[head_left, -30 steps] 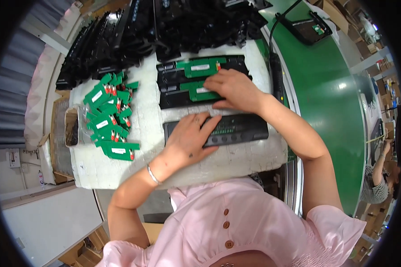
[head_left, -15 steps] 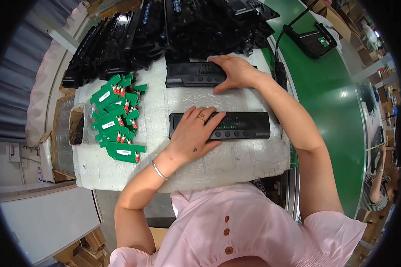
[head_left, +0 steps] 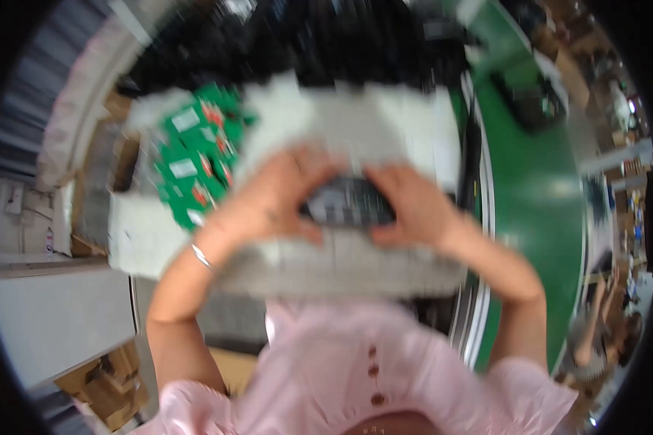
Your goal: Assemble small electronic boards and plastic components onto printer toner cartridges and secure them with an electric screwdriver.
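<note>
The picture is blurred by motion. My left hand [head_left: 276, 199] and my right hand [head_left: 410, 206] both grip a long black device [head_left: 348, 203] between them, one hand at each end, over the white padded worktop [head_left: 355, 261]. Only the device's dark middle shows between my fingers. A silver bracelet sits on my left wrist. A pile of green circuit boards [head_left: 196, 163] lies on the worktop just left of my left hand.
A mass of black devices [head_left: 305, 51] is stacked along the far side of the worktop. A green conveyor belt [head_left: 537, 196] runs along the right with a dark object on it. Cardboard boxes [head_left: 101, 377] sit at the lower left. Another person is at the far right edge.
My right hand has come back from the far black device to the near one. Both hands now hold it at its ends. The view has shifted and blurred.
</note>
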A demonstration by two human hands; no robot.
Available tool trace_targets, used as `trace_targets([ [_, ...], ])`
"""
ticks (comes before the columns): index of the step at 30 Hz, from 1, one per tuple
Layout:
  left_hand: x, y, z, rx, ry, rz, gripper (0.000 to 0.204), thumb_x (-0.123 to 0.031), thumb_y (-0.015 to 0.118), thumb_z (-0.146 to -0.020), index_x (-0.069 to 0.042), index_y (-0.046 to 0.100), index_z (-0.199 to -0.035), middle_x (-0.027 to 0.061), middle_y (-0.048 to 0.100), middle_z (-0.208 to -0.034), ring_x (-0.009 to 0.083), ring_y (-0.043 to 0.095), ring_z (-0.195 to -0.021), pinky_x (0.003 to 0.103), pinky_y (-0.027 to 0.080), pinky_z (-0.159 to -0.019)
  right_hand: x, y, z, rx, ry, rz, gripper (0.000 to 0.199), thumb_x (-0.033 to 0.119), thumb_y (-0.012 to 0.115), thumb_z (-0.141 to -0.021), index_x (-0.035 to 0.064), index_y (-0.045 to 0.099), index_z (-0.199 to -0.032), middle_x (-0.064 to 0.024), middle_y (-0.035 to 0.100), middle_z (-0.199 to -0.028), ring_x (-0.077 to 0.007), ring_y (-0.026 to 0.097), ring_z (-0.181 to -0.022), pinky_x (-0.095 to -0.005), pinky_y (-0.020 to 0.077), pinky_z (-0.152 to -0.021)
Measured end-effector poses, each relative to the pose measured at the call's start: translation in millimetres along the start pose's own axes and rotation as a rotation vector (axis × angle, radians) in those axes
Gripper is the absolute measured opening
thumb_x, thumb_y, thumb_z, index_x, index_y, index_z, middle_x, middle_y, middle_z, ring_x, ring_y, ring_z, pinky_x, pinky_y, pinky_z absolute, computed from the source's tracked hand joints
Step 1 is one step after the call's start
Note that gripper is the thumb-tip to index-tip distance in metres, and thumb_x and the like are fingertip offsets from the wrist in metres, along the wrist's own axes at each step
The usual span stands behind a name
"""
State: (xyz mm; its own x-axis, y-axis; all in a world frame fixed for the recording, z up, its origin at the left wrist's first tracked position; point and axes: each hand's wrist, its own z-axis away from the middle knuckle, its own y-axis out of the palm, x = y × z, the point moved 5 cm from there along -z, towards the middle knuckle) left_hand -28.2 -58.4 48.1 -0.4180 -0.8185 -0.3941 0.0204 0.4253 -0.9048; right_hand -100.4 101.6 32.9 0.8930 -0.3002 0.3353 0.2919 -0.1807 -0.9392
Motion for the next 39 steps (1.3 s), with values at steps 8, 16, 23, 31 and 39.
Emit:
trace_targets([
  [8, -13.7, 21.4, 5.9, 0.153, -0.130, -0.120, 0.082, -0.012, 0.072, -0.056, -0.016, 0.036, -0.130, 0.0168, 0.047, -0.107, 0.0322, 0.048, -0.095, 0.038, 0.048, -0.074, -24.2, 7.2, -6.0, 0.606, 0.129, -0.452, 0.090, 0.048, 0.073, -0.060, -0.0022, 0.037, -0.126, -0.0208, 0.054, -0.111, -0.0301, 0.054, -0.102, -0.0330, 0.0417, -0.087],
  [16, -12.3, -33.7, -12.5, -0.069, 0.150, -0.004, 0.083, -0.027, 0.075, -0.058, -0.016, 0.038, -0.131, 0.0181, 0.040, -0.123, 0.0356, 0.038, -0.113, 0.042, 0.032, -0.097, -26.0, -12.9, 38.5, 0.339, 0.477, -0.936, 0.089, 0.026, 0.081, -0.058, -0.0055, 0.033, -0.126, -0.0156, 0.052, -0.112, -0.0221, 0.050, -0.104, -0.0299, 0.0376, -0.092],
  [23, 96.4, -115.3, -59.8, -0.488, -0.079, -0.016, 0.024, -0.019, 0.066, -0.071, -0.001, 0.063, -0.087, 0.0135, 0.063, -0.084, 0.0283, 0.060, -0.081, 0.035, 0.047, -0.075, -114.8, -69.2, 321.6, -0.966, 1.157, -0.970, 0.059, 0.021, 0.068, -0.071, -0.0023, 0.041, -0.118, -0.0103, 0.056, -0.093, -0.0182, 0.058, -0.074, -0.0278, 0.0491, -0.064],
  [31, 188.9, -144.6, -147.4, -0.584, -0.324, -0.051, 0.022, -0.021, 0.061, -0.076, -0.002, 0.062, -0.087, 0.0152, 0.063, -0.079, 0.0273, 0.061, -0.074, 0.034, 0.047, -0.069, -55.8, -2.4, 608.0, -1.411, 1.723, -0.889, 0.050, 0.034, 0.069, -0.074, 0.0020, 0.056, -0.110, -0.0108, 0.063, -0.095, -0.0240, 0.061, -0.077, -0.0356, 0.0496, -0.070],
  [39, 198.8, -109.6, -202.7, -0.455, -0.433, -0.326, 0.041, -0.040, 0.056, -0.078, 0.001, 0.058, -0.079, 0.0225, 0.059, -0.083, 0.0399, 0.055, -0.085, 0.045, 0.043, -0.073, -31.5, -80.1, 559.8, -1.234, 1.988, 0.571, 0.057, 0.033, 0.063, -0.067, -0.0033, 0.056, -0.110, -0.0261, 0.055, -0.110, -0.0341, 0.054, -0.104, -0.0378, 0.0402, -0.091],
])
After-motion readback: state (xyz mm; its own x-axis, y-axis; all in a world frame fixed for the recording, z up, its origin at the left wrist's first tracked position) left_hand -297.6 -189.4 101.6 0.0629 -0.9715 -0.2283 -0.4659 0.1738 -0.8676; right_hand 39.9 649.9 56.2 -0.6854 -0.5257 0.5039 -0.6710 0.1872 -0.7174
